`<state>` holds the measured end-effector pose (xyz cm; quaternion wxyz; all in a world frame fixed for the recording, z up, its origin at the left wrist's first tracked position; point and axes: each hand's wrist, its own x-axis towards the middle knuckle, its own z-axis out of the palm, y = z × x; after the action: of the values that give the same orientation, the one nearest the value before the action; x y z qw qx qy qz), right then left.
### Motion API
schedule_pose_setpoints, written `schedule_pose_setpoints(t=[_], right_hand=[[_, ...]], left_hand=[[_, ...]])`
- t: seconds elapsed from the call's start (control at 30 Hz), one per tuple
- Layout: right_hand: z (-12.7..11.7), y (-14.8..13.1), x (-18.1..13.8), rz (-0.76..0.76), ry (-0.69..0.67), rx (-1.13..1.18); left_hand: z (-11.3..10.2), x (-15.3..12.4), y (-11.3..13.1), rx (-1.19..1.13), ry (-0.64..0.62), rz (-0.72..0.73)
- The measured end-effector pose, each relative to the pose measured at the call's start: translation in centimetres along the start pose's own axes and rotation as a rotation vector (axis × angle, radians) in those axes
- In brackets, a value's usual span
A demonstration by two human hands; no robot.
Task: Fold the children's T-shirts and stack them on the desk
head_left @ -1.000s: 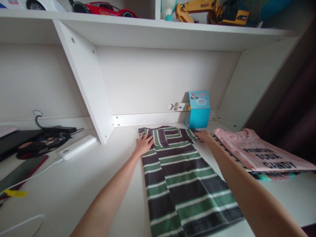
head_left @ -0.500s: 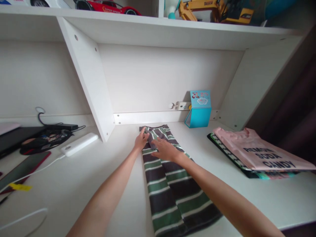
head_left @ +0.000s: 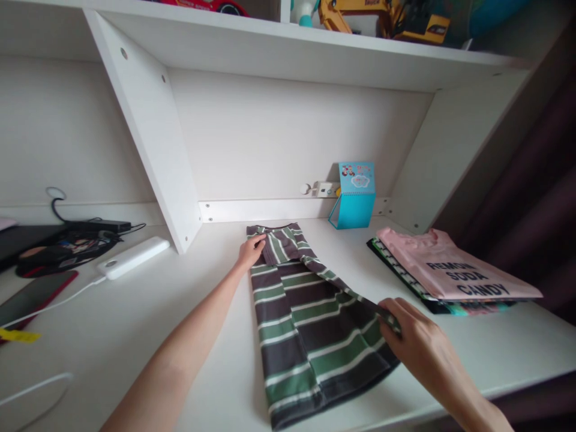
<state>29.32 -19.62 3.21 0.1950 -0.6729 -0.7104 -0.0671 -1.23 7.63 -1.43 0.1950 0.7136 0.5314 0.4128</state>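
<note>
A green, dark grey and white striped shirt [head_left: 306, 324] lies folded lengthwise on the white desk [head_left: 189, 336], collar end toward the back wall. My left hand [head_left: 251, 251] rests on the shirt's upper left corner near the collar, fingers curled on the cloth. My right hand [head_left: 411, 342] is at the shirt's lower right edge, its fingers closed on the fold of the fabric.
A stack of folded clothes topped by a pink shirt [head_left: 454, 273] lies at the right. A blue box [head_left: 355, 195] stands by the back wall. A white power bank [head_left: 132, 257], cables, a phone [head_left: 31, 294] and a dark case lie at the left. Shelf with toy vehicles overhead.
The shirt's right side was folded over to the left, making it narrower. My right hand then slid from the collar down to the lower right edge. My left hand stayed near the collar.
</note>
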Motion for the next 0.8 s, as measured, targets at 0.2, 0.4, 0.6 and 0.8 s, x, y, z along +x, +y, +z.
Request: schedule_pose_setpoints(t=[0.2, 0.4, 0.6, 0.8], right_hand=[[-0.3, -3.4, -2.3, -0.429, -0.160, 0.094], [-3.2, -3.4, 0.3, -0.322, -0.579, 0.465], [3.0, -3.4, 6.2, -0.346, -0.269, 0.308], [4.6, -2.3, 9.5, -0.438, -0.600, 0.245]], left_hand=[[-0.1, -0.1, 0.1, -0.040, 0.039, -0.063], [-0.1, -0.2, -0.1, -0.017, 0.010, -0.080], [-0.3, -0.2, 0.1, 0.038, 0.019, -0.093], [-0.2, -0.3, 0.7, 0.157, 0.094, -0.101]])
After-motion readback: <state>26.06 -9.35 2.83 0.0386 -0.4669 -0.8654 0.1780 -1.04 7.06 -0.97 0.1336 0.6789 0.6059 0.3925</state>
